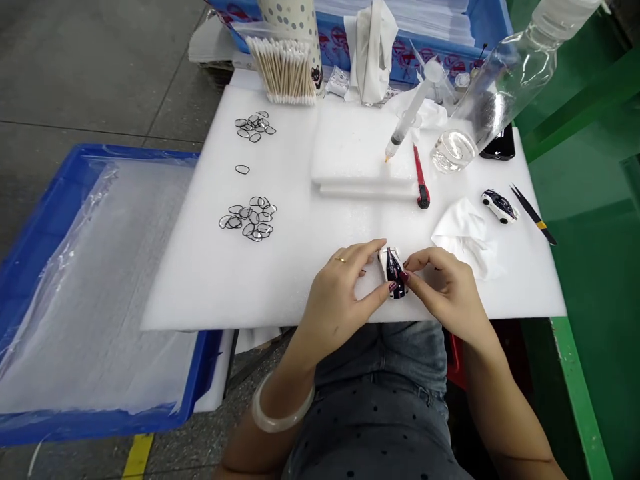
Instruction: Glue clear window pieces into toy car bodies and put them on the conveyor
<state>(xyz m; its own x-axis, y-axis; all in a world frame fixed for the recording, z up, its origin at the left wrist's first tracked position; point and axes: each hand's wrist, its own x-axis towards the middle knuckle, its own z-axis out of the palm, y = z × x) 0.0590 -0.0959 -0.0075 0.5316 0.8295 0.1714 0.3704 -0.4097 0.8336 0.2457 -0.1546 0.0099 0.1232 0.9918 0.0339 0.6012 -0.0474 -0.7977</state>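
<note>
A small white and dark toy car (393, 270) is between my two hands over the front part of the white foam board (295, 280). My left hand (345, 290) grips it from the left, thumb at its near end and index finger at its far end. From the right, my right hand (443, 283) pinches the car's side with thumb and index finger. Whether anything small is under the right fingertips is hidden. Beside my right hand lies a crumpled white cloth (463, 233). A second toy car (499, 205) and black tweezers (534, 215) lie farther right.
Thin black rings (256, 219) lie in groups on the left. A foam block (365, 147) bears a syringe (413, 113), with a red cutter (421, 177) alongside. Cotton swabs (285, 70), a clear bottle (493, 93) and a blue bin (335, 40) stand behind. A blue tray (205, 373) is at left.
</note>
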